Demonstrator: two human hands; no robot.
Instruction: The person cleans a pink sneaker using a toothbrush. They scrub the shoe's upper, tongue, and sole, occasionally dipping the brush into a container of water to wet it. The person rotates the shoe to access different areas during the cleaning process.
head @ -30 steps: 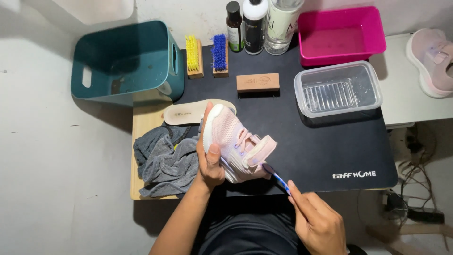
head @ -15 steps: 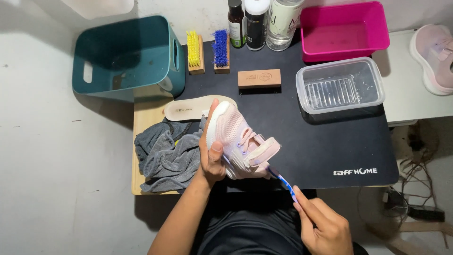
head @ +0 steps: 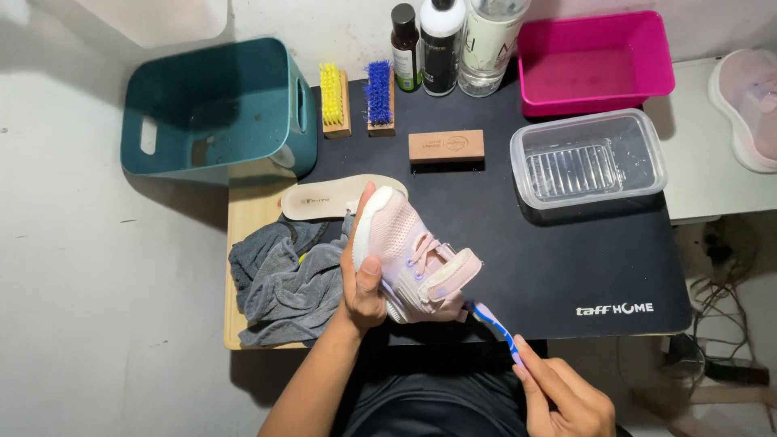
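My left hand (head: 362,275) grips a pale pink sneaker (head: 409,255) by its sole side and holds it tilted above the black mat (head: 566,267), toe pointing away from me. In my right hand (head: 566,400) is a blue and white toothbrush (head: 494,325), whose head touches the heel end of the sneaker. A beige insole (head: 320,198) lies just beyond the shoe, and a crumpled grey cloth (head: 283,279) sits to the left of my left hand.
A teal bin (head: 214,109) stands at the back left. A yellow brush (head: 333,99), a blue brush (head: 379,97), a wooden block brush (head: 446,146), three bottles (head: 441,40), a pink tub (head: 595,61) and a clear plastic container (head: 587,160) line the back. Another pink shoe (head: 749,105) rests at the right.
The sneaker stays in my left hand with little shift. My right hand has drawn the toothbrush slightly along the heel end.
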